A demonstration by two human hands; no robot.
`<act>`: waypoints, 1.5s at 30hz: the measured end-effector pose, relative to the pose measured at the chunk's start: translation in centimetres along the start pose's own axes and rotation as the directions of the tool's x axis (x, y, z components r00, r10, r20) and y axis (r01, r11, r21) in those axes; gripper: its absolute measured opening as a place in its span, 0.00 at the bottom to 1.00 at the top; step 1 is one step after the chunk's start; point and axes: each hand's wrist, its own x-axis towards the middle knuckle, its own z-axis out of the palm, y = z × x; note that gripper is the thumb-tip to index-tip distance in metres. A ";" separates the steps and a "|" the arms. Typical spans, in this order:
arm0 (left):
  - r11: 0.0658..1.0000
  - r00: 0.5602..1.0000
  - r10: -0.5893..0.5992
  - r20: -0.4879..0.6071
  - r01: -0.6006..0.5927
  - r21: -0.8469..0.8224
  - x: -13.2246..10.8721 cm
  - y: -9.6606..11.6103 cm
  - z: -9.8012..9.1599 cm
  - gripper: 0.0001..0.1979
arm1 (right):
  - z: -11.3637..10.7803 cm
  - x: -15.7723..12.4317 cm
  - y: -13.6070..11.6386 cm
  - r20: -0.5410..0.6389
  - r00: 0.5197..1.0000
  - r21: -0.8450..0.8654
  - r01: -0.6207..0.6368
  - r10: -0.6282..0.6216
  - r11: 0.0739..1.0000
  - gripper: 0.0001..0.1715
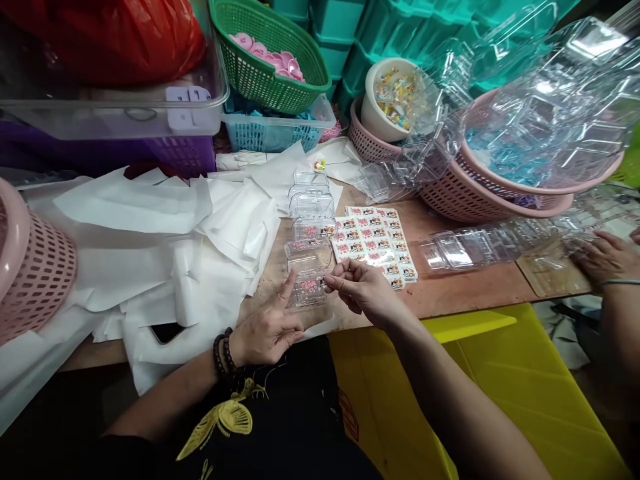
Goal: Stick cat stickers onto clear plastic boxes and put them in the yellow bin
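Observation:
A short row of transparent plastic boxes (311, 257) runs away from me on the wooden table. On the nearest box lies a sticker (306, 285) with pink lettering, and my right hand (364, 288) pinches its right end between thumb and fingertips. My left hand (270, 328) is beside the box's left side, index finger stretched towards it and thumb apart, holding nothing. Two boxes farther up, another box (314, 230) bears a sticker with pink lettering and a cat. Sheets of the same cat stickers (374, 241) lie just right of the row.
White paper sheets (135, 213) spread over the left of the table, beside a pink basket (45, 273). At the back stand a green basket (280, 87) and a white bucket (373, 87). Plastic packaging (475, 247) lies right, near another person's hand (607, 257).

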 end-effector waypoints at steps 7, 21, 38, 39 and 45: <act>0.999 1.000 -0.007 0.002 0.007 0.045 0.1 0.1 -0.1 0.03 | 0.0 -0.2 0.1 -0.031 0.999 -0.044 0.014 -0.016 0.999 0.27; 0.998 1.000 0.003 0.022 -0.004 0.062 0.0 0.0 0.0 0.05 | 0.3 -0.4 0.4 -0.052 0.998 -0.055 0.042 -0.045 0.998 0.27; 0.981 1.000 -0.025 -0.005 0.026 0.194 0.1 0.3 0.4 0.06 | 1.5 -1.6 0.3 -0.195 0.930 -0.585 0.145 -0.312 0.798 0.14; 0.979 1.000 -0.022 -0.012 0.024 0.200 0.1 0.3 0.4 0.06 | 1.7 -1.7 0.1 -0.201 0.920 -0.644 0.136 -0.338 0.753 0.13; 0.976 1.000 -0.018 -0.010 0.020 0.217 0.0 0.3 0.5 0.06 | 1.4 -1.6 -0.3 -0.183 0.941 -0.804 0.023 -0.284 0.594 0.11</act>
